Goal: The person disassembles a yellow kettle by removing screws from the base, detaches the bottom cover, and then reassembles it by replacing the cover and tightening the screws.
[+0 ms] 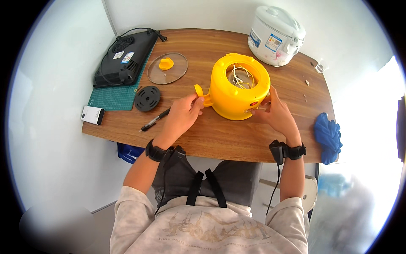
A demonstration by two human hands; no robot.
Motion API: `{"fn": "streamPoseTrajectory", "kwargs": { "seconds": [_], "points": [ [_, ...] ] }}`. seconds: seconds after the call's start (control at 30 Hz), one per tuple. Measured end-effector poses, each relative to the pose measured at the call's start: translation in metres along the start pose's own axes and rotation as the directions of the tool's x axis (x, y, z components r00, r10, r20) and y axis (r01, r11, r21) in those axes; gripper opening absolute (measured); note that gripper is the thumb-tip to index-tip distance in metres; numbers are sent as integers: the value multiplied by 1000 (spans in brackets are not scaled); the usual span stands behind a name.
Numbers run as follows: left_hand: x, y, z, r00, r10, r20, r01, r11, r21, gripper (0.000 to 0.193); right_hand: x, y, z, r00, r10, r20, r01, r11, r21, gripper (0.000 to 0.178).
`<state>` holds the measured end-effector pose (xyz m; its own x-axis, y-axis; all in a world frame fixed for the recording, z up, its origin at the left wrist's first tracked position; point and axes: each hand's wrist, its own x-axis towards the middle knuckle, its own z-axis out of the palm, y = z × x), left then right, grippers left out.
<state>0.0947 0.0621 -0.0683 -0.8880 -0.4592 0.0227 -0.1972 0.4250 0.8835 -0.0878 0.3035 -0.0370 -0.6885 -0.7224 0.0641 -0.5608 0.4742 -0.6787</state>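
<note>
A yellow electric pot (223,98) stands upside down on the wooden table in front of me, its underside facing up. White and yellow wires (240,79) lie loose inside the round opening in that underside. My left hand (184,113) grips the pot's yellow handle (204,96) between thumb and fingers. On the other side, my right hand (279,116) holds the pot's wall beside a red switch (253,103), its thumb in front and some fingers hidden behind. Left of the pot lies a black slotted disc (147,98), with a glass lid (177,73) and its yellow knob beyond it.
A black appliance (127,57) with a vent and cord lies on a green cutting mat (112,100) at the left. Nearby are a white power bank (92,115) and a black pen (155,120). A white rice cooker (275,36) stands behind; blue cloth (327,137) hangs at the right edge.
</note>
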Motion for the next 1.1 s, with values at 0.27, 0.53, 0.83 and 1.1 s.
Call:
{"fn": "streamPoseTrajectory", "kwargs": {
  "seconds": [0.27,0.53,0.83,1.1],
  "points": [
    [35,-9,3,986,152,-72,-139,976,169,43,49,3,19,995,67,-79,-75,992,-98,93],
    [49,8,4,972,233,26,-234,958,166,34,108,1,37,988,79,-135,-111,961,-253,93],
    [-51,-23,-72,939,313,-144,-132,715,687,19,95,-29,35,987,58,-150,-108,930,-351,57],
    [-49,-38,-74,984,165,-62,-77,720,690,14,86,-4,29,992,-115,-43,113,993,-43,31]
  ]
}}
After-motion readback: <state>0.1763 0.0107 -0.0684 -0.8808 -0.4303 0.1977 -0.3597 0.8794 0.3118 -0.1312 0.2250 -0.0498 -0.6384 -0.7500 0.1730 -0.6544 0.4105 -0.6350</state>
